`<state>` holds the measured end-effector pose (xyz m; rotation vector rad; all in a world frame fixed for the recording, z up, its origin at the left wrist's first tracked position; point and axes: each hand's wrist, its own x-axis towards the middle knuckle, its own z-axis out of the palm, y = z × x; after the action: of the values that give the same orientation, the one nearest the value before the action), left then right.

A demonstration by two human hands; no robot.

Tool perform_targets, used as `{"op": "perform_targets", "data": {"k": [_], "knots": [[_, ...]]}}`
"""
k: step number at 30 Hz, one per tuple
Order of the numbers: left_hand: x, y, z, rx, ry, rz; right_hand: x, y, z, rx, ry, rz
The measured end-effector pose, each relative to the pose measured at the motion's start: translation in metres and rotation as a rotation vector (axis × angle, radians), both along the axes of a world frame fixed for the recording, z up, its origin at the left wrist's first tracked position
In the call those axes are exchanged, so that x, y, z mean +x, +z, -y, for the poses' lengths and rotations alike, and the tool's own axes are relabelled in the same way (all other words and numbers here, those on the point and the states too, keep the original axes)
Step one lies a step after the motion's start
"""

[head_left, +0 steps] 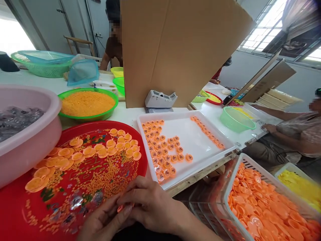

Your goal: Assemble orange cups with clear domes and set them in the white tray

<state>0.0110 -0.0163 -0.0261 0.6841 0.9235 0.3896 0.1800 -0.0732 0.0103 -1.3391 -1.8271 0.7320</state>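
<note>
My left hand [104,219] and my right hand [150,204] meet over the front edge of a red patterned tray [82,177]. Between their closed fingers is a small orange plastic piece [120,208], mostly hidden by the fingers. On the red tray lie orange round caps [77,156], scattered tiny orange beads [107,180] and a few clear plastic domes [76,201]. Right of it, a white tray [198,154] holds rows of assembled orange pieces [160,152] with dark printed centres.
A pink basin [50,134] of clear parts stands left, with a green tray [87,103] of orange beads behind. A white tape dispenser [160,99] sits before a cardboard panel [175,50]. At lower right is a crate [242,159] of orange parts. Co-workers [301,134] sit beyond.
</note>
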Motion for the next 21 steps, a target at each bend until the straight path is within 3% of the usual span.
{"op": "perform_targets", "data": {"k": [6, 9, 11, 13, 15, 16, 18, 21], "knots": [[0.014, 0.011, 0.0, 0.079, -0.054, -0.06, -0.008, -0.005, 0.003, 0.037, -0.006, 0.14], [0.028, 0.016, 0.002, 0.152, -0.061, 0.025, 0.012, -0.007, 0.003, 0.072, -0.103, 0.093], [0.034, 0.015, 0.003, 0.228, -0.052, 0.068, 0.051, -0.011, 0.003, 0.087, -0.29, 0.091], [0.034, 0.012, -0.001, 0.315, -0.092, 0.031, 0.11, -0.019, 0.003, 0.06, -0.644, 0.18], [0.03, 0.007, -0.009, 0.414, -0.16, -0.068, 0.175, -0.032, 0.002, -0.057, -0.969, 0.305], [0.029, 0.005, -0.015, 0.481, -0.185, -0.133, 0.205, -0.04, 0.003, -0.185, -1.06, 0.391], [0.03, 0.0, -0.031, 0.674, -0.185, -0.29, 0.249, -0.053, 0.004, -0.376, -1.085, 0.502], [0.047, -0.006, -0.057, 1.068, -0.224, -0.56, 0.272, -0.065, 0.009, -0.429, -1.008, 0.543]]}}
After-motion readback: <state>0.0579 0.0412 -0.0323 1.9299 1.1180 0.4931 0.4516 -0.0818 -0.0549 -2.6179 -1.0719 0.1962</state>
